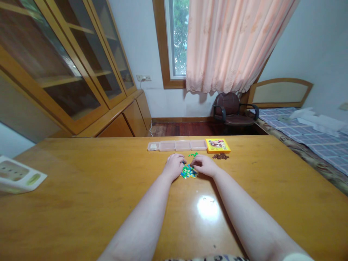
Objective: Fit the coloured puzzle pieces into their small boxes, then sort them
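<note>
On the wooden table, a pile of small blue, green, white and yellow pieces (pixel 188 172) lies between my hands. My left hand (pixel 174 166) rests at the pile's left edge with its fingers curled; whatever may be under its fingertips is hidden. From the right, my right hand (pixel 204 165) reaches to the upper right edge of the pile, thumb and fingers bent toward it, too small to tell if a piece is between them. A few green pieces (pixel 193 154) lie just beyond. Brown pieces (pixel 220 156) form a separate heap farther right.
Clear plastic trays (pixel 175 146) stand in a row behind the pieces, the leftmost holding something white. A yellow box (pixel 218 145) adjoins them. A white plastic holder (pixel 20 175) is at the far left. Beyond the table are a chair (pixel 231 108) and a bed (pixel 312 127).
</note>
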A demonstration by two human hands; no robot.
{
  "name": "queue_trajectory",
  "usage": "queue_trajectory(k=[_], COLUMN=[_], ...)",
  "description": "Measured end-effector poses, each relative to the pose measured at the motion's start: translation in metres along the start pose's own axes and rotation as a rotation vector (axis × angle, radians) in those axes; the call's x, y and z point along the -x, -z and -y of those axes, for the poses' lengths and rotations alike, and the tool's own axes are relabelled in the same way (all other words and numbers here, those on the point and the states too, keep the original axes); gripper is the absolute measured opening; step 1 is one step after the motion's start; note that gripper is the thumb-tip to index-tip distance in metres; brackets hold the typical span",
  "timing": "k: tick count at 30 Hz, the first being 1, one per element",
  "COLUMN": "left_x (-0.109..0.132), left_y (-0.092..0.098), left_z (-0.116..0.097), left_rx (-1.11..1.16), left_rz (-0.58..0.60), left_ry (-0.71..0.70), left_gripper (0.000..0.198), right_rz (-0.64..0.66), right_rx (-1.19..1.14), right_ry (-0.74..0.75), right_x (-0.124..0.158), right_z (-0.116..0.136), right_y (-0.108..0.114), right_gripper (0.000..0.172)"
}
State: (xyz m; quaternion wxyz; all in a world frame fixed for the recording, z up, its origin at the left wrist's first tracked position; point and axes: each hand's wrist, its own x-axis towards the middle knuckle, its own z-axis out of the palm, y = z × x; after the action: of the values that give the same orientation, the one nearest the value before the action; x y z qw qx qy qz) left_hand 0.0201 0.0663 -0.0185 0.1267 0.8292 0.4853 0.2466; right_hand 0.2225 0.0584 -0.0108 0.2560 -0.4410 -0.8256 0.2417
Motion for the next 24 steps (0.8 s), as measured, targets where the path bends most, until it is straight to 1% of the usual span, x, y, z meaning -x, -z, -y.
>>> queue_trajectory(k=[4, 7, 9, 11, 13, 15, 17, 20, 22, 24], left_x=[0.001, 0.002, 0.002, 0.002, 0.002, 0.001, 0.001, 0.000, 0.000, 0.000], left_y=[0.002, 0.003, 0.003, 0.002, 0.000, -0.001, -0.002, -0.002, -0.001, 0.000], left_z=[-0.002, -0.004, -0.004, -0.004, -0.002, -0.001, 0.001, 0.001, 0.000, -0.001], left_rx=[0.033, 0.046, 0.040, 0.025, 0.008, -0.004, -0.016, -0.042, -0.048, -0.040], left_rz=[0.017, 0.075, 0.118, 0.136, 0.133, 0.124, 0.110, 0.080, 0.059, 0.046], left_ry=[-0.057, -0.137, -0.168, -0.169, -0.147, -0.121, -0.095, -0.033, 0.010, 0.017], left_gripper=[0.029, 0.031, 0.033, 0.033, 0.033, 0.033, 0.032, 0.030, 0.029, 0.031], right_rz=[0.047, 0.050, 0.007, -0.062, -0.138, -0.180, -0.148, -0.004, 0.071, 0.108], right_rx=[0.074, 0.130, 0.181, 0.241, 0.280, 0.264, 0.185, 0.039, -0.003, 0.006], right_ry=[-0.073, -0.109, -0.149, -0.208, -0.268, -0.285, -0.226, -0.078, -0.016, 0.010], right_x=[0.001, 0.001, 0.000, -0.001, -0.002, -0.001, -0.001, 0.001, 0.001, 0.001], right_z=[-0.002, -0.003, -0.004, -0.006, -0.008, -0.009, -0.007, -0.001, 0.003, 0.006], right_y=[0.000, 0.000, 0.000, 0.000, 0.000, 0.000, 0.001, 0.001, 0.002, 0.002], right_gripper=[0.013, 0.011, 0.010, 0.013, 0.016, 0.017, 0.018, 0.019, 0.019, 0.019])
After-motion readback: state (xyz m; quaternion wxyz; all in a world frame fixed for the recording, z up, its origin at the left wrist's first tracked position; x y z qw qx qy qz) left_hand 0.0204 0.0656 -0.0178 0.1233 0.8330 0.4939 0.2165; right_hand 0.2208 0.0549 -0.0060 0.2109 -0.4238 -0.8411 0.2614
